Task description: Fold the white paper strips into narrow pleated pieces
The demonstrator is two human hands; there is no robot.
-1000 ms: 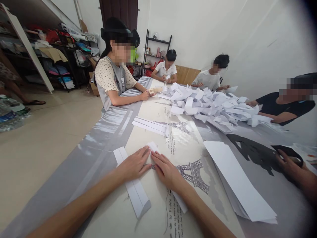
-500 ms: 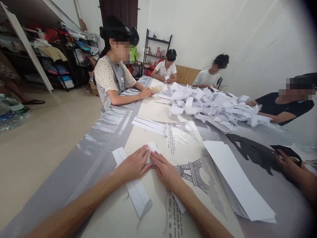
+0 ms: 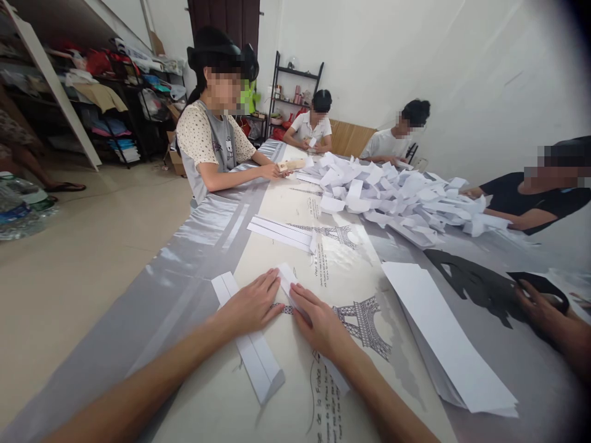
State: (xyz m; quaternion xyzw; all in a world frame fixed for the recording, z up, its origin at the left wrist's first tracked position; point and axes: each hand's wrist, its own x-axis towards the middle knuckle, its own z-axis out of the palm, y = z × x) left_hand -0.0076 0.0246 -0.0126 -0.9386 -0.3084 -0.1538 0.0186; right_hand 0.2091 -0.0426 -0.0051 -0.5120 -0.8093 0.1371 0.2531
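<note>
A narrow white paper strip (image 3: pixel 285 273) lies slantwise on the table under my hands, its far end folded. My left hand (image 3: pixel 252 307) lies flat, fingers stretched out and the tips at the strip's left edge. Over the strip, my right hand (image 3: pixel 318 317) has its fingers pressed together on the paper, covering its middle. The strip's lower end shows partly beneath my right forearm. Under my left wrist lies a creased paper strip (image 3: pixel 261 366), its near end lifted a little. Farther off is a second creased strip (image 3: pixel 281 234).
A stack of flat white paper strips (image 3: pixel 447 338) lies to the right. Beyond it is a big heap of folded papers (image 3: pixel 383 191). Several people sit around the table; one holds a wooden block (image 3: pixel 292 165). Another person's hand (image 3: pixel 545 314) holds a dark object at the right edge.
My right hand has slid toward me along the paper strip, uncovering more of its far end. My left hand has stayed nearly in place.
</note>
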